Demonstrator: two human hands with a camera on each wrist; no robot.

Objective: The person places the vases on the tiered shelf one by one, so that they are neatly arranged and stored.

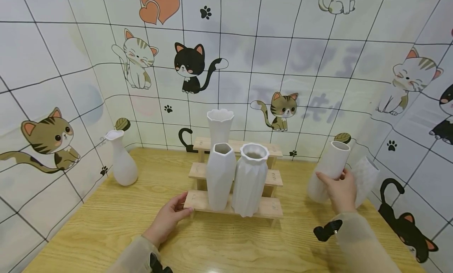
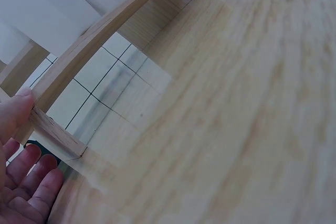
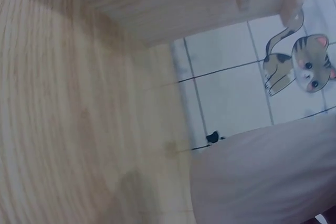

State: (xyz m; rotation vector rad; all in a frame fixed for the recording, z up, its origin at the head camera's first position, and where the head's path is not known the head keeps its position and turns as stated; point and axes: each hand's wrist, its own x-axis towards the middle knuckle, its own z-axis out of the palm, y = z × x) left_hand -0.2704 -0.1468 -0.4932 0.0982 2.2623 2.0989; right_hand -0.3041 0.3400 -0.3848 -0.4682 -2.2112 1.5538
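A three-step wooden stand (image 1: 233, 203) stands mid-table. My left hand (image 1: 169, 217) grips the left end of its lowest step; the left wrist view shows the thumb at the board's end and the fingers (image 2: 39, 182) curled below. A smooth white vase (image 1: 332, 161), leaning slightly, is held in my right hand (image 1: 341, 191) at the table's right side; whether its base touches the table I cannot tell. Two white vases, one angular (image 1: 221, 178) and one pleated (image 1: 250, 182), stand on the lowest step. Behind them rises a scalloped-rim vase (image 1: 220, 125), its lower part hidden.
At the far left stands a white narrow-necked vase (image 1: 124, 166). Close beside the held vase, on its right, is a textured white vase (image 1: 366, 176), partly covered by my right hand. Cat-printed tiled walls (image 1: 240, 68) bound the wooden table (image 1: 226, 245) behind and at both sides.
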